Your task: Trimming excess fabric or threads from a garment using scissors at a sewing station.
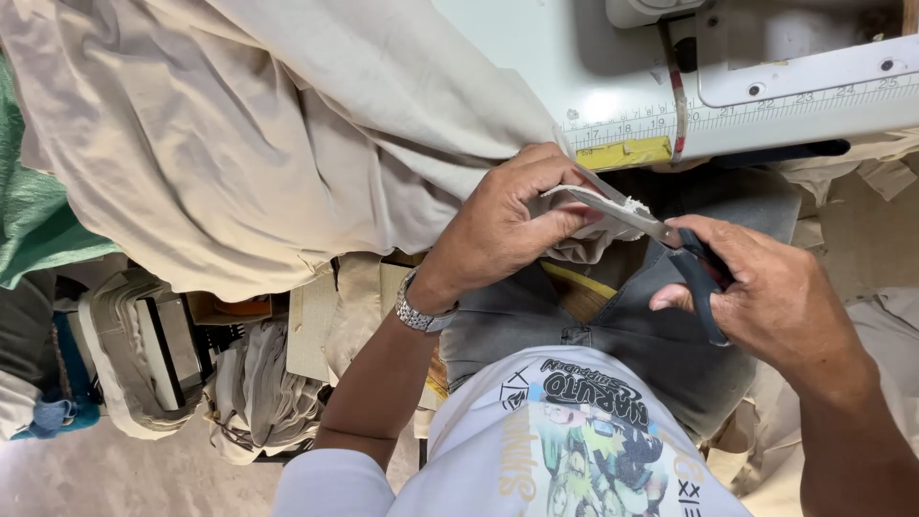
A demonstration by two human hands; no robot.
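L hand (507, 225) was raised w/ bare forearm angled up from lower left, wrist bent, fingers curled, thumb and fingertips pinched shut. R hand (766, 292) came in from lower right, forearm bare, fingers curled closed, knuckles up, just beside the L.

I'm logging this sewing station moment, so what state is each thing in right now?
Left hand: pinching the fabric edge, wristwatch on.
Right hand: gripping the scissors' dark handles.
Scissors: blades on the fabric edge; how far open, cannot tell.
Fabric edge: held taut, fraying where the blades meet it.
Beige cloth: heaped, draped off the table.
Sewing machine table: partly covered by cloth.
Green cloth: bunched at left.
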